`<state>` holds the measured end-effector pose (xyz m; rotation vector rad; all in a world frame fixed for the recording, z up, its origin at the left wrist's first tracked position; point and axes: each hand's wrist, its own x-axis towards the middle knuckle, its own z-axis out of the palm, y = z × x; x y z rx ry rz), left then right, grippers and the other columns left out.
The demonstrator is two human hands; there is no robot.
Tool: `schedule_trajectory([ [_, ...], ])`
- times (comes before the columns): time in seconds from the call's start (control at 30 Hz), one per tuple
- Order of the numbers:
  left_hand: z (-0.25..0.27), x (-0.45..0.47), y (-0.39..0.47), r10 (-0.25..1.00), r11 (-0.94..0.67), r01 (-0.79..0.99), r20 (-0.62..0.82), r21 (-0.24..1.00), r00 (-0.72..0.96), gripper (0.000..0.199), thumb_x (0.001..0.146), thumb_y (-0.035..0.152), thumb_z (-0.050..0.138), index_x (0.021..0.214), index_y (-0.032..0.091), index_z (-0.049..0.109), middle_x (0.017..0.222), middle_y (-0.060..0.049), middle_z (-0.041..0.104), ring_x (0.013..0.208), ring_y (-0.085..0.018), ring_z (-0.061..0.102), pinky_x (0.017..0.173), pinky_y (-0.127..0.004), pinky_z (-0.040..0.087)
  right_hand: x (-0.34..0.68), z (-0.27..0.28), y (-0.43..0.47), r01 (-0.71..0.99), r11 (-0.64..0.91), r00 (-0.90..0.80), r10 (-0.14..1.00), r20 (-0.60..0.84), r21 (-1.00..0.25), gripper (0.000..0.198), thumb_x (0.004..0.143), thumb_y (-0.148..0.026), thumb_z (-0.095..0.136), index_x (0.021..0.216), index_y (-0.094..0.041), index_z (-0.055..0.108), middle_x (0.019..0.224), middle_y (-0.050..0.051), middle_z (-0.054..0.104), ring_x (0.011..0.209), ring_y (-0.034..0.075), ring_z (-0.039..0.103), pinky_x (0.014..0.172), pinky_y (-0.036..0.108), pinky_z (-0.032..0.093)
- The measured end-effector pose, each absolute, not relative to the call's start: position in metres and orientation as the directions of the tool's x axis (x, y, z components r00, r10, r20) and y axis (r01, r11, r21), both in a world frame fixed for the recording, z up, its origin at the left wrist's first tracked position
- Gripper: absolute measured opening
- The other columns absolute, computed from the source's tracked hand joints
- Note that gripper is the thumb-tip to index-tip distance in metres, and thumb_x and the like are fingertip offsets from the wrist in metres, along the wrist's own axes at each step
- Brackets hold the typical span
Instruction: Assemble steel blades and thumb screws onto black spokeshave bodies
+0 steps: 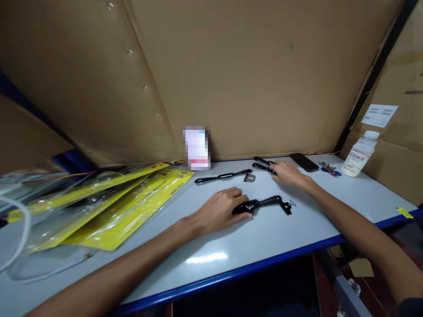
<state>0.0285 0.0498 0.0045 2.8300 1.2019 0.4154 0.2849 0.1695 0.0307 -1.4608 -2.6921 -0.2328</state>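
A black spokeshave (270, 201) lies on the table, and my left hand (228, 204) is closed around its left handle. Just off its right handle are a small black metal plate (287, 208) and a silver thumb screw (292, 203). Farther back, my right hand (287, 172) has its fingers on the ends of two black spokeshave handles (261, 166); the rest of them is hidden under the hand. Between my hands and the back wall rests a slim black spokeshave body (224, 176). Beside it is a small grey metal blade (250, 178) with a slot.
Yellow blister packs (132, 211) and a white cable (49, 275) cover the left side. A lit phone (197, 149) leans on the cardboard wall. At back right are a dark phone (304, 162), keys (328, 168) and a bottle (359, 154). The table's blue edge (211, 286) runs in front.
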Motion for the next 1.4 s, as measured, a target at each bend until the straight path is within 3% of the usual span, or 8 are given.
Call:
schedule_trajectory([
  [0.23,0.008,0.036,0.04,0.658,-0.753,0.64,0.184,0.154,0.73,0.045,0.1,0.058,0.046,0.104,0.018,0.066,0.09,-0.008,0.066,0.08,-0.024,0.063,0.071,-0.037,0.049,0.287,0.027,0.17,0.803,0.593,-0.595,0.794,0.124,0.053,0.048,0.076,0.0,0.049,0.117,-0.018,0.066,0.122,0.014,0.068,0.098,0.025,0.062,0.075,0.034,0.039],
  [0.5,0.009,0.037,0.038,0.682,-0.731,0.668,0.12,0.141,0.722,0.053,0.101,0.064,0.039,0.111,0.019,0.066,0.091,-0.007,0.069,0.076,-0.023,0.065,0.066,-0.035,0.046,0.282,0.047,0.154,0.787,0.616,-0.615,0.786,-0.058,0.006,0.03,0.074,-0.011,0.059,0.1,-0.019,0.07,0.101,0.01,0.072,0.087,0.022,0.062,0.064,0.031,0.035],
  [0.7,0.01,0.037,0.038,0.686,-0.728,0.67,0.133,0.148,0.716,0.049,0.101,0.061,0.043,0.111,0.019,0.067,0.092,-0.007,0.068,0.078,-0.023,0.065,0.068,-0.035,0.047,0.297,0.046,0.168,0.819,0.573,-0.572,0.819,-0.047,0.03,0.029,0.073,-0.009,0.062,0.098,-0.02,0.072,0.099,0.009,0.073,0.085,0.022,0.064,0.062,0.03,0.034],
  [0.87,-0.002,0.037,0.044,0.732,-0.677,0.714,0.262,0.177,0.629,0.043,0.099,0.058,0.05,0.111,0.02,0.065,0.097,-0.008,0.068,0.088,-0.026,0.064,0.074,-0.038,0.051,0.3,0.048,0.174,0.865,0.501,-0.502,0.862,0.068,0.038,0.024,0.083,-0.015,0.06,0.104,-0.015,0.072,0.102,0.016,0.073,0.09,0.028,0.066,0.065,0.032,0.036],
  [1.03,-0.012,0.021,0.076,0.784,-0.589,0.734,0.458,0.338,0.419,0.036,0.103,0.044,0.044,0.128,0.022,0.058,0.12,-0.011,0.067,0.113,-0.027,0.062,0.1,-0.046,0.049,0.276,0.057,0.138,0.753,0.657,-0.653,0.752,0.096,-0.023,0.025,0.096,-0.038,0.056,0.111,-0.022,0.069,0.103,0.006,0.075,0.09,0.022,0.066,0.071,0.029,0.038],
  [1.1,-0.014,0.006,0.091,0.834,-0.485,0.833,0.426,0.265,0.35,0.039,0.104,0.037,0.04,0.134,0.017,0.055,0.131,-0.015,0.064,0.122,-0.029,0.059,0.106,-0.047,0.045,0.268,0.058,0.121,0.623,0.769,-0.778,0.629,-0.005,-0.143,0.035,0.094,-0.05,0.059,0.112,-0.022,0.068,0.1,0.006,0.074,0.086,0.021,0.064,0.069,0.029,0.039],
  [1.2,-0.014,-0.015,0.106,0.914,-0.283,0.959,0.309,0.02,0.264,0.042,0.1,0.027,0.042,0.139,0.016,0.053,0.141,-0.017,0.058,0.128,-0.032,0.055,0.108,-0.049,0.042,0.262,0.059,0.106,0.559,0.802,-0.828,0.551,-0.1,-0.208,0.049,0.085,-0.061,0.067,0.113,-0.021,0.067,0.099,0.008,0.071,0.087,0.024,0.061,0.066,0.029,0.037],
  [1.4,-0.008,-0.031,0.117,0.95,-0.196,0.978,0.234,-0.064,0.206,0.03,0.099,0.027,0.046,0.116,0.013,0.066,0.116,-0.018,0.066,0.114,-0.035,0.06,0.096,-0.044,0.047,0.264,0.059,0.11,0.561,0.805,-0.828,0.544,-0.135,-0.193,0.029,0.086,-0.044,0.069,0.105,-0.023,0.071,0.089,0.003,0.068,0.078,0.018,0.057,0.063,0.028,0.032],
])
